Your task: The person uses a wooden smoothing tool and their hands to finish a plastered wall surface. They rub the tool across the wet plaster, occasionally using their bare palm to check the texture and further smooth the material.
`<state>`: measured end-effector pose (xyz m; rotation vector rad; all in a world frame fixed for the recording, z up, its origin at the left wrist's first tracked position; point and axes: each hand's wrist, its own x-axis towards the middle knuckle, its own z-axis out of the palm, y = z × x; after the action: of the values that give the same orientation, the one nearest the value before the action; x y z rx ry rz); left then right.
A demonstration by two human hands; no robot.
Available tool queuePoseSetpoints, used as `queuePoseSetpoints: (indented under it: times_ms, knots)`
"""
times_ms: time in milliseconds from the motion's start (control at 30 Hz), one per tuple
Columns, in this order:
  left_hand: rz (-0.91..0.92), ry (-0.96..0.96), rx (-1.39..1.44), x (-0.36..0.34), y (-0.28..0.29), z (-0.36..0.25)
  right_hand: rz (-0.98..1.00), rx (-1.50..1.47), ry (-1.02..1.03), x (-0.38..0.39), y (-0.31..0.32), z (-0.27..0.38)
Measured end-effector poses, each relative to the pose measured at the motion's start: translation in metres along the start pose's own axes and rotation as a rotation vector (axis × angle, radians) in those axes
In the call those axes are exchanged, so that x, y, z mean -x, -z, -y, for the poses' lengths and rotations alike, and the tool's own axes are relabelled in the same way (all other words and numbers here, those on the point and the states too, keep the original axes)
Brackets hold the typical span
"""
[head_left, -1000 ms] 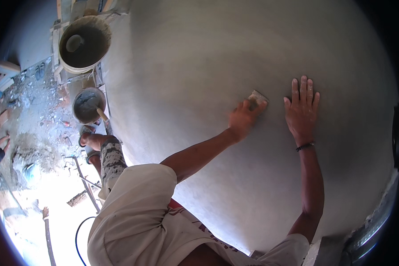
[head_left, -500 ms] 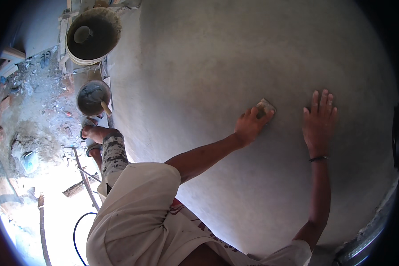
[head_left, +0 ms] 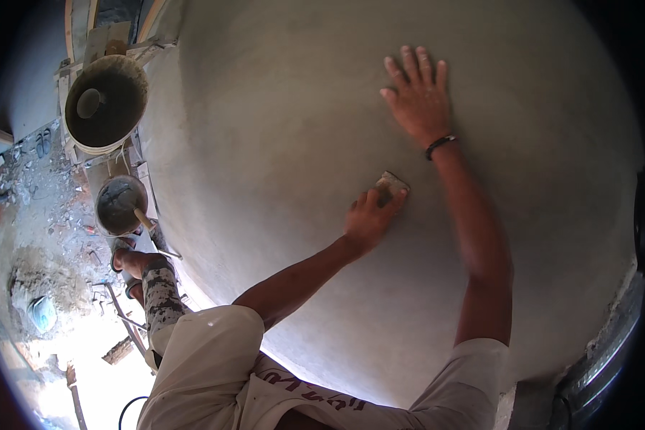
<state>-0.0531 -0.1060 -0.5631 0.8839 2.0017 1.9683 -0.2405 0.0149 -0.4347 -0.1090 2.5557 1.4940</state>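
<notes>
A grey plastered wall (head_left: 294,143) fills most of the head view. My left hand (head_left: 369,218) has its fingers curled round a small, flat, rough-looking block (head_left: 392,180), which rests against the plaster at the centre right. Higher up and to the right, my right hand (head_left: 418,97) lies on the wall with fingers spread and nothing held. A dark band circles that wrist.
At left, a large bucket (head_left: 106,129) and a smaller pail (head_left: 115,218) with a wooden-handled tool (head_left: 145,221) sit on narrow planks beside my feet (head_left: 125,259). Below lie rubble (head_left: 29,261) and sandals (head_left: 43,143). A metal edge (head_left: 602,358) runs at lower right.
My right hand has moved up and left across the wall. My left hand and block sit slightly further left. The buckets appear lower and further left as the view has shifted.
</notes>
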Motion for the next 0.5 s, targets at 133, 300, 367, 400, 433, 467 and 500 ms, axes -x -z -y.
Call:
queuePoseSetpoints:
  times_ms: [133, 300, 367, 400, 433, 467, 500]
  knots:
    - [-0.035, -0.022, 0.015, 0.002, 0.001, 0.000, -0.040, 0.193, -0.082, 0.004, 0.030, -0.063]
    - [-0.082, -0.041, 0.026, -0.003, 0.001, 0.002, 0.029, 0.234, -0.115, 0.031, 0.052, -0.080]
    - [-0.078, -0.046, 0.031, -0.002, 0.001, 0.000, 0.040, 0.181, -0.070, 0.045, 0.052, -0.070]
    - [-0.055, -0.036, 0.027, -0.002, 0.002, -0.002, 0.036, 0.129, -0.040, 0.051, 0.048, -0.059]
    - [-0.032, -0.027, 0.020, -0.002, 0.005, -0.003, 0.030, 0.075, -0.011, 0.054, 0.044, -0.048]
    - [-0.009, -0.019, 0.012, -0.001, 0.007, -0.002, 0.049, 0.039, 0.002, 0.051, 0.041, -0.034]
    - [-0.013, -0.025, 0.036, -0.002, 0.006, -0.006, 0.075, 0.015, 0.010, 0.050, 0.039, -0.023]
